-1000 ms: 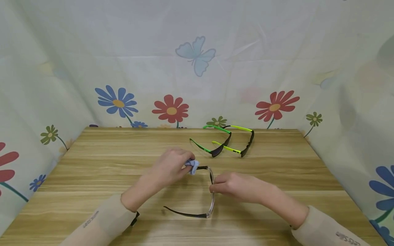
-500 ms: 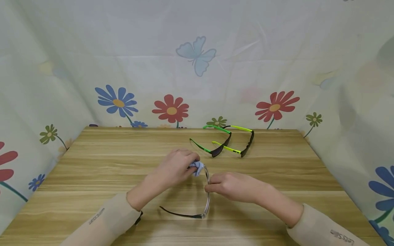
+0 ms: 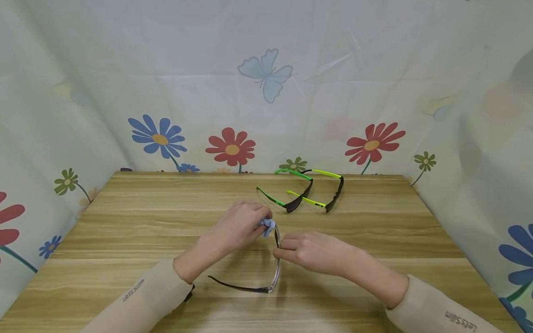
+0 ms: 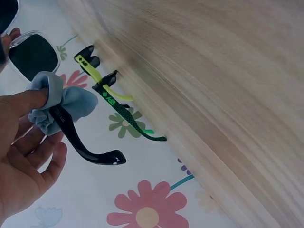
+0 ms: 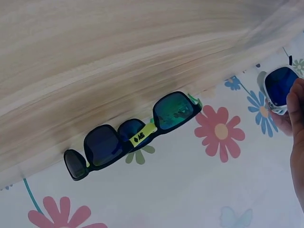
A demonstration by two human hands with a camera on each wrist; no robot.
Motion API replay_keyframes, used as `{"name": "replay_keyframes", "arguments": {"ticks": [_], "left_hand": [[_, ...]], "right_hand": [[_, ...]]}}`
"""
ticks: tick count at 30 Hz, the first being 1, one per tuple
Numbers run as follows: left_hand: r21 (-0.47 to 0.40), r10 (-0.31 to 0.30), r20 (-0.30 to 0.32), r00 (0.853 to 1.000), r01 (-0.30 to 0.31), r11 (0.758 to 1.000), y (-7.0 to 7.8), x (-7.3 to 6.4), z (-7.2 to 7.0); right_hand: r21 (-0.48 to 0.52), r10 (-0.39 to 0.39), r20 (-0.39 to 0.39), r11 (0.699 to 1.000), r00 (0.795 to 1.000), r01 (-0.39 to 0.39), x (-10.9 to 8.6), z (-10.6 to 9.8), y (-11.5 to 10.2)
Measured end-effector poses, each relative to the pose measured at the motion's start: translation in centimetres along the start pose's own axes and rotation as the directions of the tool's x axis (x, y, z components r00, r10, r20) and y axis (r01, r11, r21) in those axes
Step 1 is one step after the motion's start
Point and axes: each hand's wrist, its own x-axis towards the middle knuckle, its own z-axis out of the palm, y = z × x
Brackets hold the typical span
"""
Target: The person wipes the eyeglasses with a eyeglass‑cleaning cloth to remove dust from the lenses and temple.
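Observation:
Clear-framed sunglasses [image 3: 275, 276] with black temples are held just over the wooden table, their temples extending to the left. My left hand [image 3: 238, 225] pinches a light blue cloth [image 3: 268, 225] folded around the far temple, close to the hinge. In the left wrist view, the black temple tip [image 4: 107, 157] sticks out of the cloth [image 4: 80, 100], between thumb and fingers. My right hand [image 3: 310, 250] grips the front of the frame near its middle. A dark lens [image 5: 280, 85] shows beside the right hand [image 5: 298, 123] in the right wrist view.
Beyond the hands, green-templed sunglasses [image 3: 294, 204] and yellow-templed sunglasses [image 3: 334, 198] lie unfolded, overlapping, toward the back of the wooden table [image 3: 166, 203]. A flower-printed curtain [image 3: 187, 92] hangs behind and at both sides.
The cloth in my left hand has slid rightward along the far temple to the hinge. My right hand and the clear-framed sunglasses have shifted slightly left. The other sunglasses stay put.

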Motion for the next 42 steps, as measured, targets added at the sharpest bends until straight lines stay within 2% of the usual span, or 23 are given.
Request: {"name": "replay_keyframes", "arguments": {"ticks": [7,13,20,25,30,37,42], "left_hand": [[-0.01,-0.037,0.016,0.999,0.037,0.999,-0.6,-0.2,-0.1],[-0.034,-0.06,-0.004,0.998,0.06,0.998,-1.3,-0.5,-0.2],[-0.038,-0.097,-0.021,0.995,0.096,0.995,-2.4,-1.2,-0.2],[-0.042,-0.138,-0.031,0.99,0.137,0.99,-3.2,-1.8,-0.3],[-0.069,-0.19,-0.014,0.982,0.188,0.98,-3.8,-2.5,-0.5],[-0.037,-0.222,0.02,0.975,0.223,0.974,-5.0,-3.7,-0.8],[-0.043,-0.247,0.007,0.969,0.247,0.968,-5.6,-4.0,-0.9]], "right_hand": [[-0.027,0.014,0.011,1.0,1.0,-0.014,-0.3,-0.2,0.1],[-0.001,0.037,0.023,0.999,0.999,-0.037,-0.9,-0.4,0.4],[-0.004,0.049,-0.008,0.999,0.999,-0.049,-1.5,-0.3,0.9],[-0.009,0.072,-0.018,0.997,0.997,-0.073,-2.2,-0.4,1.2],[-0.02,0.087,-0.03,0.996,0.996,-0.087,-2.8,-0.5,1.5],[-0.013,0.116,-0.045,0.993,0.992,-0.117,-3.6,-0.3,1.9],[0.02,0.103,-0.061,0.995,0.993,-0.102,-3.7,0.2,2.0]]}}
